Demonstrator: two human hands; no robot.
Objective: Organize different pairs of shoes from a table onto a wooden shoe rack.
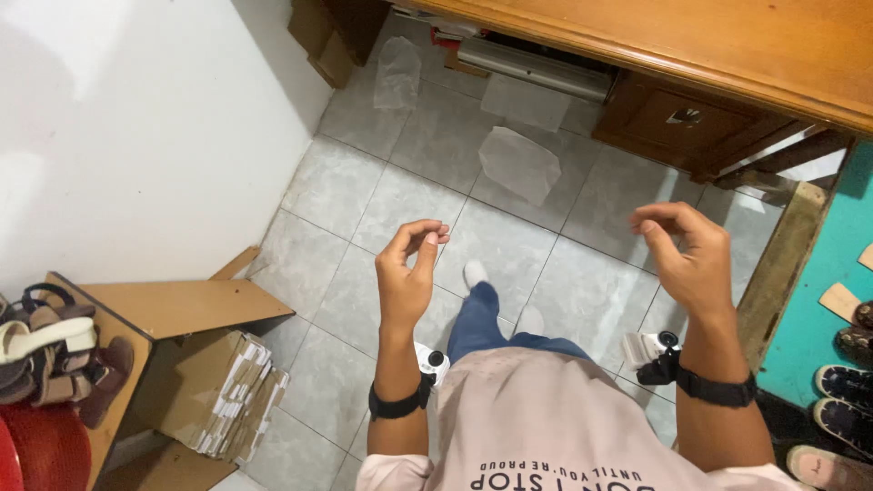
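Nearest the camera, a pale pink shirt (546, 427) filled the bottom edge, with black bands on both wrists. Above it the left hand (406, 273) and the right hand (688, 255) were raised, each empty, fingers curled loosely with thumb near fingertips, gripping nothing. Each hand's long axis ran from wrist at six o'clock toward fingers at twelve, the curled tips turned inward toward each other. Below them, white-socked feet (475, 273) stood on the grey tiled floor (355, 191). At eight o'clock sat an open cardboard box (195, 364) of stacked flat pieces. Farther off, thin clear plastic sheets (518, 164) lay on the tiles before the wooden desk (691, 45); I judged a socked step onto one could slip.
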